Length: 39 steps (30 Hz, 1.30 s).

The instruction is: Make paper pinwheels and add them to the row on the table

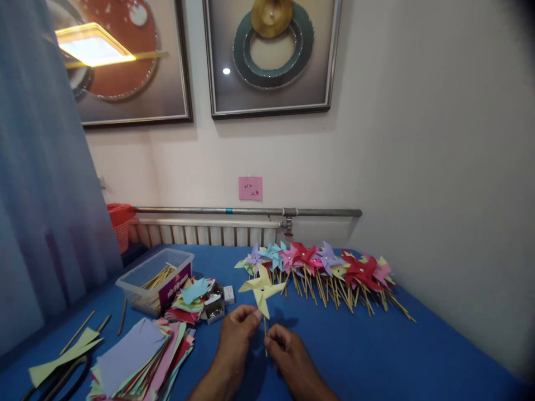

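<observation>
A pale yellow paper pinwheel (pixel 262 289) stands upright on a thin wooden stick, with a pin at its centre. My left hand (pixel 239 340) is closed at the top of the stick, thumb just under the paper blades. Lower down, my right hand (pixel 288 352) pinches the same stick between thumb and fingers. Left of my hands lie a small box of metal pins (pixel 214 309) and a pile of cut coloured paper (pixel 190 303). Nearer to me is a stack of coloured paper squares (pixel 131 356).
Many finished pinwheels (pixel 317 262) lie in a row at the back right of the blue table (pixel 376 356). A clear plastic tub (pixel 154 278) holds wooden sticks. Black-handled scissors (pixel 69 376) lie under paper scraps at the front left. A radiator (pixel 200 233) runs behind the table.
</observation>
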Motion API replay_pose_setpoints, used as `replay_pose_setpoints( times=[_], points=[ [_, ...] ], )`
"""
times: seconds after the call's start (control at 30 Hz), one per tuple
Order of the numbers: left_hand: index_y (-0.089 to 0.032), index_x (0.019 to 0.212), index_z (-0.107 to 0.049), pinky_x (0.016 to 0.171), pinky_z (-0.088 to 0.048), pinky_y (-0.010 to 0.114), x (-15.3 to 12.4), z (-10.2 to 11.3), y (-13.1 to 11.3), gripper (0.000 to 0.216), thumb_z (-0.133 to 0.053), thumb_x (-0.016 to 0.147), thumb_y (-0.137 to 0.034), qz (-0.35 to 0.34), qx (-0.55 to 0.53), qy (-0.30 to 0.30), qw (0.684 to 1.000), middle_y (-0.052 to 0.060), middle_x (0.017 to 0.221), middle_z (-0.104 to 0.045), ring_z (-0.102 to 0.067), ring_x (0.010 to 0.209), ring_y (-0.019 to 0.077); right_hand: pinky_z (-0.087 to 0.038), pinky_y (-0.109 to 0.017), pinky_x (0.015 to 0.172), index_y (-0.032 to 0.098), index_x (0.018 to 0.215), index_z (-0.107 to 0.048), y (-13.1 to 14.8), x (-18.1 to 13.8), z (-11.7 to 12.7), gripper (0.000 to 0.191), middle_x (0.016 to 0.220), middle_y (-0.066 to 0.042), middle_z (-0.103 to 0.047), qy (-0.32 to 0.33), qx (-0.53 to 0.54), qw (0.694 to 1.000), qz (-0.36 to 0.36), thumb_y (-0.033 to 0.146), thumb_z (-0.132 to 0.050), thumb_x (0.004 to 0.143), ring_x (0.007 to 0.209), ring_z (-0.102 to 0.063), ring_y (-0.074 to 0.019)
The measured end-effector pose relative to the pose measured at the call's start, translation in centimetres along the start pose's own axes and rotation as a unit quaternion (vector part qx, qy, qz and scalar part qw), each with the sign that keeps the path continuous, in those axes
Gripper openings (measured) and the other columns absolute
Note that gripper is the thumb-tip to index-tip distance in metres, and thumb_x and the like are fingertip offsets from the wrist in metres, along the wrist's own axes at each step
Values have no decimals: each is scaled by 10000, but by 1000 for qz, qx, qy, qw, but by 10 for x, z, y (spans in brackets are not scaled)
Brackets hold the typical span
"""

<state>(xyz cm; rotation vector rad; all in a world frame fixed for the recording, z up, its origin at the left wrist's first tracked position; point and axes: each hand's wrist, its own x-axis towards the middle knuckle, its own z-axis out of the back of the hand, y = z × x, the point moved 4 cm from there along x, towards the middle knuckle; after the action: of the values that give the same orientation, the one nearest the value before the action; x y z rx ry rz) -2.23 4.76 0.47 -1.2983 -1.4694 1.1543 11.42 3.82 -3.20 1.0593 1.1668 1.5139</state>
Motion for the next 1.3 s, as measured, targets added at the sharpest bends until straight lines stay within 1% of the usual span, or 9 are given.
replay_pose_setpoints(
  times=[0.1, 0.3, 0.53, 0.8, 0.97, 1.07, 1.17, 1.23, 1.3],
  points=[
    [-157, 630, -650, 568, -319, 253, 1, -1, 1, 324, -801, 576, -439, -19, 19, -12, 1000, -14, 586, -526, -410, 567, 111, -302, -241, 533, 225, 706, -484, 3, -2, -1, 206, 586, 73, -414, 3, -10, 1000, 17, 350, -554, 853, 524, -391, -111],
    [-186, 536, -552, 532, -316, 243, 3, -3, 3, 313, -782, 563, -396, -31, 24, -8, 999, -40, 514, -468, -392, 517, 100, -323, -255, 609, 213, 688, -490, 8, -5, -3, 169, 624, 54, -443, 3, -29, 999, 45, 278, -535, 837, 608, -409, -129],
    [-190, 514, -530, 516, -290, 235, 3, 0, 0, 301, -762, 561, -376, -27, 40, -31, 998, -47, 499, -433, -353, 506, 93, -318, -251, 599, 208, 703, -518, 7, -3, -3, 166, 625, 47, -453, 5, -33, 999, 42, 301, -551, 836, 615, -410, -132],
    [-183, 550, -589, 547, -305, 239, 8, 13, -7, 255, -754, 586, -375, -45, 45, -69, 996, -40, 548, -460, -374, 544, 106, -333, -246, 581, 213, 702, -518, 6, -3, -4, 160, 598, 55, -444, 8, -30, 999, 18, 299, -553, 833, 576, -409, -124],
    [-171, 639, -651, 571, -327, 238, 14, 25, -10, 244, -771, 617, -382, -59, 52, -101, 992, -32, 583, -519, -410, 565, 113, -334, -248, 577, 213, 714, -533, 5, -3, -5, 155, 602, 55, -465, 13, -29, 999, 10, 311, -551, 832, 563, -418, -122],
    [-160, 669, -668, 566, -323, 237, 17, 31, -11, 272, -790, 625, -399, -63, 49, -106, 991, -26, 591, -542, -422, 569, 114, -334, -249, 586, 209, 692, -534, 8, -4, -5, 166, 605, 50, -480, 23, -35, 999, 16, 305, -552, 826, 574, -424, -122],
    [-156, 673, -677, 558, -317, 238, 22, 35, -12, 342, -827, 595, -454, -69, 41, -111, 991, -28, 585, -551, -425, 555, 111, -344, -249, 609, 200, 687, -557, 11, -6, -5, 162, 618, 41, -503, 28, -48, 998, 24, 283, -554, 826, 605, -447, -128],
    [-154, 687, -692, 568, -336, 241, 25, 38, -14, 374, -838, 581, -482, -74, 42, -117, 989, -22, 593, -570, -445, 562, 118, -343, -250, 609, 198, 692, -564, 13, -7, -5, 155, 621, 40, -511, 31, -50, 998, 22, 273, -561, 827, 611, -449, -130],
    [-155, 750, -717, 591, -367, 247, 26, 40, -17, 377, -831, 602, -483, -88, 40, -134, 986, -4, 644, -615, -489, 594, 135, -342, -250, 601, 200, 695, -557, 13, -8, -5, 161, 618, 42, -508, 33, -43, 998, 18, 278, -565, 836, 603, -445, -131]
  ],
)
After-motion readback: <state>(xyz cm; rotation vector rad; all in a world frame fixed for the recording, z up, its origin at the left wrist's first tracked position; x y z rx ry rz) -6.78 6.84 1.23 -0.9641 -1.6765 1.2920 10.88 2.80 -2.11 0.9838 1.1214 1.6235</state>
